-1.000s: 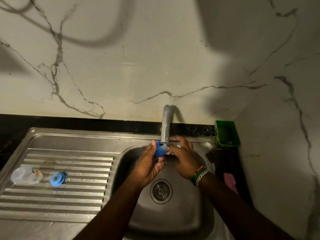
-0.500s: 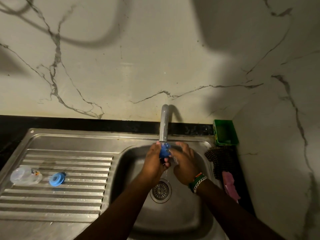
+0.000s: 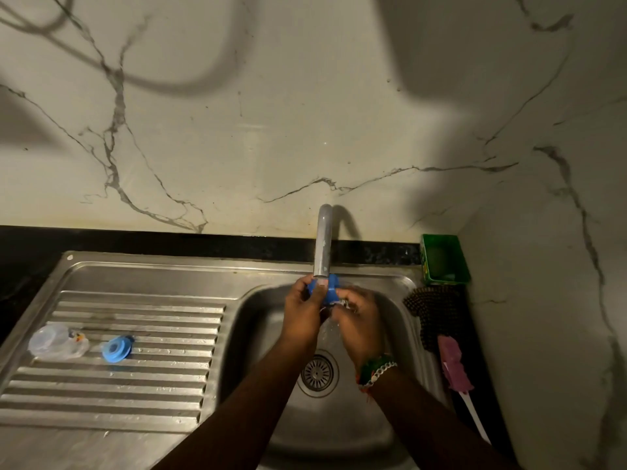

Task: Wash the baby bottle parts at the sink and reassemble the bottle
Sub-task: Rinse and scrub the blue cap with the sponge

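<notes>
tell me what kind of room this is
Most likely a home kitchen: a stainless steel sink with a ribbed drainboard, a tap on a marble-look wall, and a scrubber beside the basin.

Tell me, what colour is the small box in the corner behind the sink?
Green; the box shows plainly in the head view.

There is just the one view, from the person's head, looking forward and steeply down over the steel sink (image 3: 400, 320) from close above. It faces the marble back wall (image 3: 271, 130), taking in the draining board (image 3: 135, 385) at left and the side wall at right.
</notes>
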